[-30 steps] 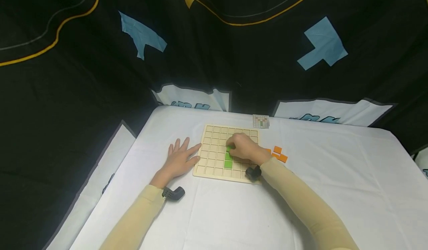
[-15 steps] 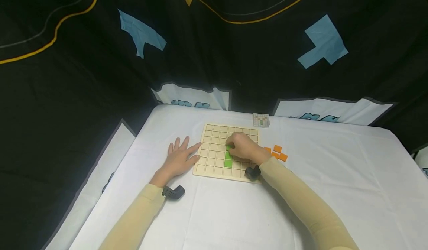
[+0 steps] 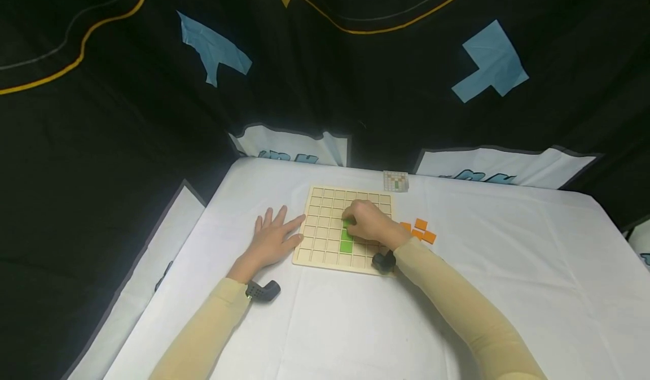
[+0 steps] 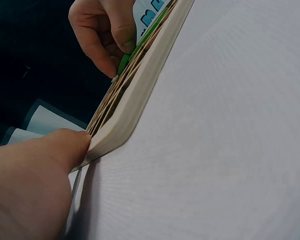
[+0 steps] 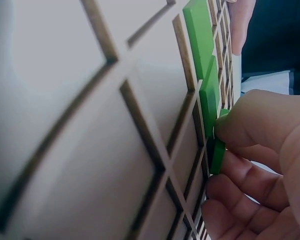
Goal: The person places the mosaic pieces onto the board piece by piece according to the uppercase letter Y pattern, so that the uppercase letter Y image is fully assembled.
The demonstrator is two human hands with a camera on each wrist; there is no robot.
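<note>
A wooden grid board (image 3: 320, 243) lies on the white table. My left hand (image 3: 270, 244) rests flat with spread fingers, its thumb and forefinger touching the board's left edge. Over the middle of the board, my right hand (image 3: 369, 222) pinches a green tile (image 5: 218, 155) between thumb and finger, the tile tilted at its cell in the right wrist view. Two other green tiles (image 3: 346, 247) lie in one column, nearer the board's front edge. The left wrist view shows the right hand (image 4: 107, 32) at the green tile (image 4: 123, 64).
Several orange tiles (image 3: 421, 224) lie on the table just right of the board, partly behind the right wrist. A small pattern card (image 3: 396, 181) lies beyond the board's back right corner. A black curtain (image 3: 304, 75) hangs behind the table.
Both hands stay in nearly the same place, the right one still pinching the green tile. The whole head view has shifted very slightly.
</note>
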